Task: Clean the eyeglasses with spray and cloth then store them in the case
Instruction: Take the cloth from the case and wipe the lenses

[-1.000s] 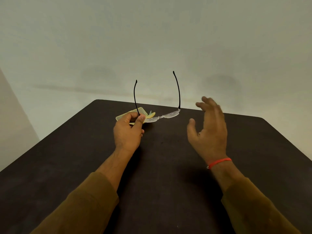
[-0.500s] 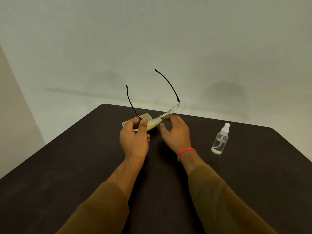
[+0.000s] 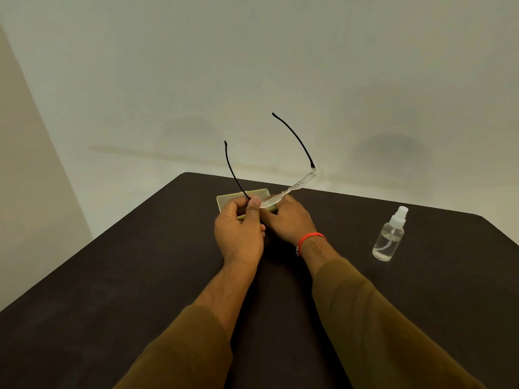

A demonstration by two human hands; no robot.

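Note:
My left hand (image 3: 238, 228) pinches the eyeglasses (image 3: 298, 186) at the left corner of their clear front. The two thin black temples stick up and away from me, and the front tilts up to the right. My right hand (image 3: 292, 223) lies close beside the left one, its fingertips under the left lens at the edge of the pale green case (image 3: 233, 200). The fingertips are hidden, so I cannot tell whether they hold anything. No cloth shows clearly. A clear spray bottle (image 3: 389, 237) with a white nozzle stands upright to the right.
Everything rests on a dark brown table (image 3: 126, 276) that runs back to a pale wall. The table's far edge lies just behind the case, and its right corner is behind the bottle.
My right hand came in from the raised, spread position on the right to the case beside my left hand. The glasses tilted up on the right. The view shifted and now shows the bottle.

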